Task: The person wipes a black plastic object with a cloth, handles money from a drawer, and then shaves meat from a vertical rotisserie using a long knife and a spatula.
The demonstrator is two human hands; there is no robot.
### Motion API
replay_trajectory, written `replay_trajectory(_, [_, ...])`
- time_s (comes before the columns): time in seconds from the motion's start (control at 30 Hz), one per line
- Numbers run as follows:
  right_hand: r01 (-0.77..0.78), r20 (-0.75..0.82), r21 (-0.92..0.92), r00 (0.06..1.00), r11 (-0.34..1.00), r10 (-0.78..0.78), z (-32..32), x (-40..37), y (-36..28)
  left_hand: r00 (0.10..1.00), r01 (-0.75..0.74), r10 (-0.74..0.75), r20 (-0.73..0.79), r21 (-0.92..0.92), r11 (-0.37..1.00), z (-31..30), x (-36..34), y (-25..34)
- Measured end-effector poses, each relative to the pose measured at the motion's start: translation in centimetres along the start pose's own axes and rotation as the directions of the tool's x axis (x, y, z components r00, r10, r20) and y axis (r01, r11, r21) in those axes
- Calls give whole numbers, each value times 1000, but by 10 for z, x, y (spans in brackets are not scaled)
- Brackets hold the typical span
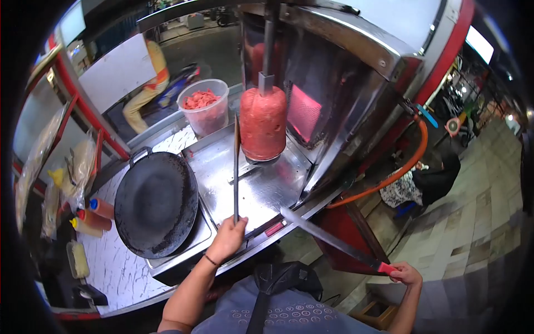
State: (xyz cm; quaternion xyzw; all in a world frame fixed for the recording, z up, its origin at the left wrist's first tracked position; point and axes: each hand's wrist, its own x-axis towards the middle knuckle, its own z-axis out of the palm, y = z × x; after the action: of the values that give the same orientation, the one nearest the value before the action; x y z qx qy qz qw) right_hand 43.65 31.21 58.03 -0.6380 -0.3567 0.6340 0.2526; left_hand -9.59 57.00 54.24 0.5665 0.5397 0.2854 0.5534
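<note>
My left hand (227, 239) is closed around the lower end of a long, thin metal utensil (236, 178), which points up over the steel tray (214, 161). Its tip reaches just left of a stack of raw red kebab meat (263, 125) on an upright spit. Out to the right, my right hand (407, 274) grips the red handle of a long-bladed knife (336, 243). The blade slants up and left, its tip near the tray's front edge. Behind the meat stands the heater, with one glowing pink panel (305, 114).
A dark wok (150, 195) sits left of the tray. Behind it stands a clear bucket (214, 119) of red meat pieces. Sauce bottles (97, 220) line the counter's left side. An orange hose (409, 164) curves along the right. A seated person (439, 181) is beyond the cart.
</note>
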Motion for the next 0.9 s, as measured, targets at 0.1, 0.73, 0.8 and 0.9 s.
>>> replay_trajectory(0.1, [307, 22, -42, 952, 951, -306, 53, 34, -56, 1000, 7, -7, 2, 18, 1000, 13, -17, -6])
replay_trajectory(0.73, [771, -305, -504, 263, 390, -915, 291, 277, -243, 998, -70, 69, 8, 103, 992, 33, -5, 13])
replay_trajectory(0.8, [765, -309, -523, 239, 374, -921, 291, 285, -211, 999, -50, 49, 17, 113, 992, 31, -2, 11])
replay_trajectory(0.9, [776, -301, -460, 321, 432, -898, 293, 286, -232, 999, -33, 30, 31, 111, 993, 28, -4, 16])
